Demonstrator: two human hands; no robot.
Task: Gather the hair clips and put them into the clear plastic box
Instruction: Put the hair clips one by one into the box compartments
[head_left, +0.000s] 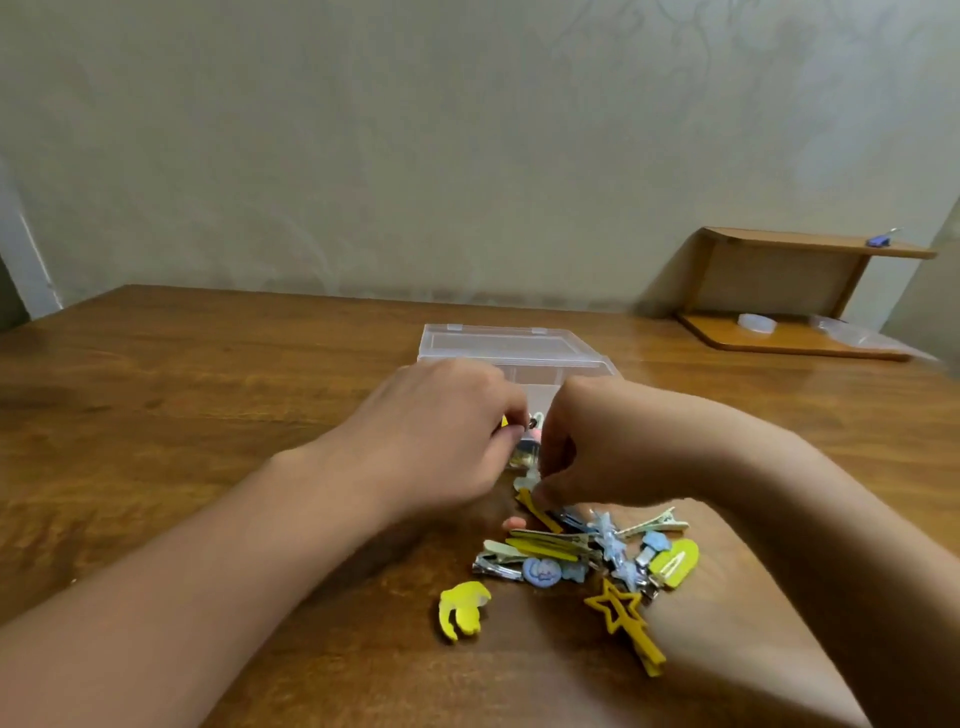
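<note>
A clear plastic box (511, 345) stands open on the wooden table (182, 395), mostly hidden behind my hands. My left hand (441, 431) hovers at the box's near edge with fingers curled, pinching a small clip over the box. My right hand (587, 447) is beside it, fingers curled down onto a pale clip at the top of the pile. A pile of hair clips (582, 551) lies in front of the box. A yellow claw clip (462, 608) and a yellow star clip (623, 618) lie nearest me.
A small wooden shelf (789, 291) stands at the back right of the table with clear items on its base and a small purple thing on top. A pale wall rises behind the table.
</note>
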